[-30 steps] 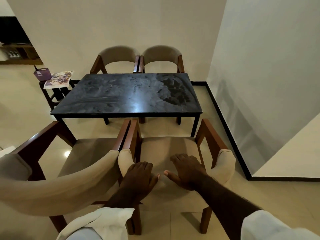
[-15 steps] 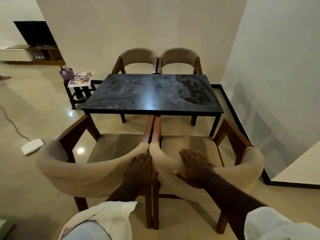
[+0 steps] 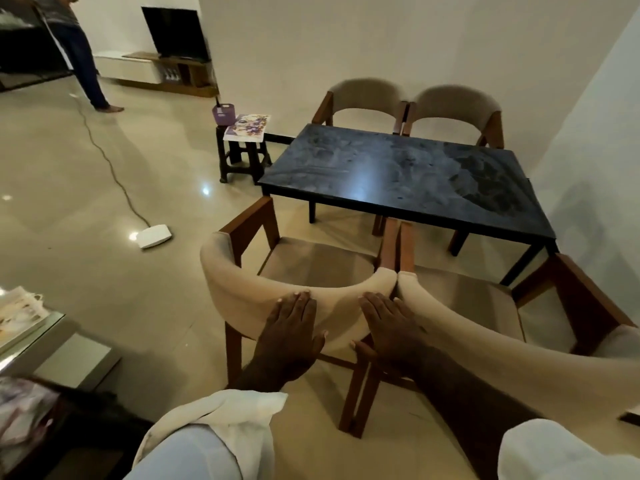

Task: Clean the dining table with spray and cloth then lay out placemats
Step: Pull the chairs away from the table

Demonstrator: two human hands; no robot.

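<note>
Both hands have shifted to the left along the chair backs since the earlier frame, and the view has swung left, so a standing person [image 3: 79, 53] and a television [image 3: 176, 32] now show at 10 o'clock.

Dining table [image 3: 398, 171]: dark top, smeared and streaked, located at 1 o'clock from the hands and well apart from them. Neither hand touches it.

Cloth [image 3: 242, 420]: white, draped over the left forearm at 6 o'clock of the left hand [image 3: 289, 336]. No fingers hold it.

Left hand: palm flat, fingers straight and together, pressed on the padded backrest of the near-left chair [image 3: 228, 285]. It holds nothing.

Right hand [image 3: 391, 330]: palm flat, fingers straight, pressed at the point where that backrest meets the backrest of the near-right chair [image 3: 467, 306]. It holds nothing.

Two far chairs [image 3: 367, 95] stand side by side at 12 o'clock of the table.

Stool [image 3: 242, 157]: dark, at 9 o'clock of the table, just beside its far-left corner. On it lie a floral-printed flat item [image 3: 246, 128] and a purple container [image 3: 224, 114] – a dark stick rises from the container; its other contents cannot be told.

White flat device [image 3: 154, 235] – on the floor at 9 o'clock of the near-left chair, cable attached.
</note>
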